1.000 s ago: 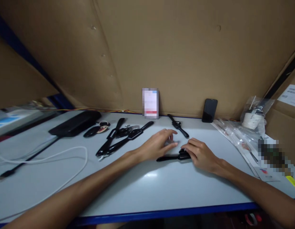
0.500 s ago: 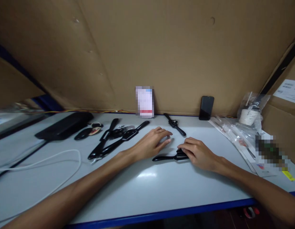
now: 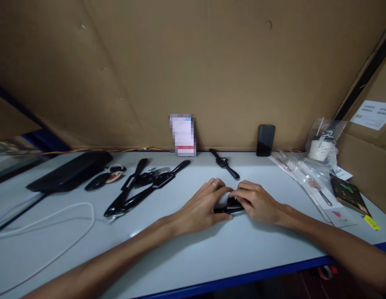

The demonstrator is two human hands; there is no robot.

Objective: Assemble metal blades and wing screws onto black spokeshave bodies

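Note:
A black spokeshave (image 3: 234, 204) lies low over the tabletop between my two hands, its middle part showing and its handles mostly covered by fingers. My left hand (image 3: 208, 202) is closed round its left side, thumb in front and fingers behind. At the middle and right side, my right hand (image 3: 256, 202) pinches it; the fingertips meet those of the left hand, and any small part there is too small to make out. Behind the hands lies an assembled-looking spokeshave (image 3: 224, 163). To the left, two black spokeshave bodies (image 3: 160, 180) form a V with small loose parts (image 3: 146, 177) between them.
Two phones, one with a lit screen (image 3: 183, 135) and a dark one (image 3: 266, 140), lean against the cardboard wall. Packaged brushes (image 3: 314, 187), a bagged white cup (image 3: 319, 149) and a dark packet (image 3: 348, 193) lie right. A black case (image 3: 70, 170) and white cable (image 3: 91, 207) lie left.
My left hand has come down and right, from hovering open beside the spokeshave to gripping its left side. My right hand stays on it. The view has shifted slightly.

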